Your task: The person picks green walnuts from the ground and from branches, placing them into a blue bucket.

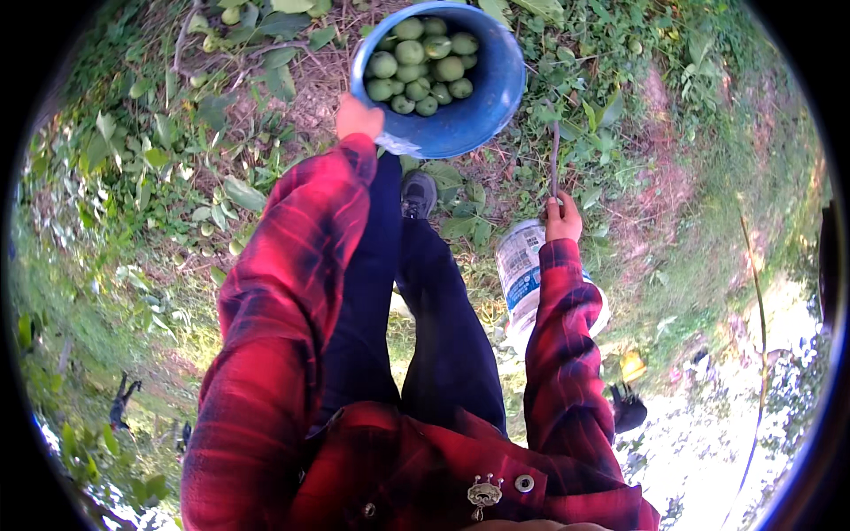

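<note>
My left hand is closed on the near left rim of a blue bucket. The bucket tilts so that its inside faces me, and several round green fruits, like walnuts in their husks, lie at the bottom. A pale scrap or label shows on the rim beside that hand. Over on the right, my right hand has its fingers closed around the lower end of a thin brown stick, which points away from me. Under my right wrist a white bucket with a blue band is partly covered by my sleeve.
Leafy weeds, dry grass and bare soil surround me. Fallen green fruits and a bare branch lie at the far left. My shoe stands just short of the blue bucket. A thin stalk rises at the right.
</note>
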Demonstrator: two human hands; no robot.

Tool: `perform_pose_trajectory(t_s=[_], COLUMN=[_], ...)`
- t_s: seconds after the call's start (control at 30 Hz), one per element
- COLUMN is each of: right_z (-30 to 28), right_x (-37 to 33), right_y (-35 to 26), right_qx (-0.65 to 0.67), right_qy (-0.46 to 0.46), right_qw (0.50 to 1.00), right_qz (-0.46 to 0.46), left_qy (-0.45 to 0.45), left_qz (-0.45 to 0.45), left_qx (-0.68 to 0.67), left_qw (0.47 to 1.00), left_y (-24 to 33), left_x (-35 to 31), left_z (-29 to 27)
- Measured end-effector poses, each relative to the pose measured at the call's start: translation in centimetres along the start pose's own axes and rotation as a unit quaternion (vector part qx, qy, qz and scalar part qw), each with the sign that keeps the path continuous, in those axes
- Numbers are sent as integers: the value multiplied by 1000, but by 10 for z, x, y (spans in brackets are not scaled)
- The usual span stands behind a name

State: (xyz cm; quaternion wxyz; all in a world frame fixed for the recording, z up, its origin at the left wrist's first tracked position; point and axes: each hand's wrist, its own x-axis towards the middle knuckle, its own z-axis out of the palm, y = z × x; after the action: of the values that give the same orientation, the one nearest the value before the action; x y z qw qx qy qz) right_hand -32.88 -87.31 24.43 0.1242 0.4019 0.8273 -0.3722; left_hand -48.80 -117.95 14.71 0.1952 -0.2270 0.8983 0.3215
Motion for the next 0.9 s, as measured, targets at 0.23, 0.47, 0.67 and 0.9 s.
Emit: perform_pose_trajectory(t_s=[0.23, 0.47, 0.67, 0.9], right_z=[18, 34, 72, 71], right_x=[48, 115, 140, 145], right_y=[-35, 76, 135, 179], right_qx=[-118, -328, -349, -361], right_qy=[135, -11, -99, -114], right_qw=[983, 940, 923, 921], right_qz=[-38, 95, 125, 87], left_qy=[-162, -85, -190, -133], left_qz=[35, 132, 253, 325], left_qx=[69, 28, 180, 139], left_qw=[984, 987, 931, 926], left_y=[-57, -42, -68, -27], left_x=[31, 18, 43, 40], left_z=[-18, -28, -50, -38])
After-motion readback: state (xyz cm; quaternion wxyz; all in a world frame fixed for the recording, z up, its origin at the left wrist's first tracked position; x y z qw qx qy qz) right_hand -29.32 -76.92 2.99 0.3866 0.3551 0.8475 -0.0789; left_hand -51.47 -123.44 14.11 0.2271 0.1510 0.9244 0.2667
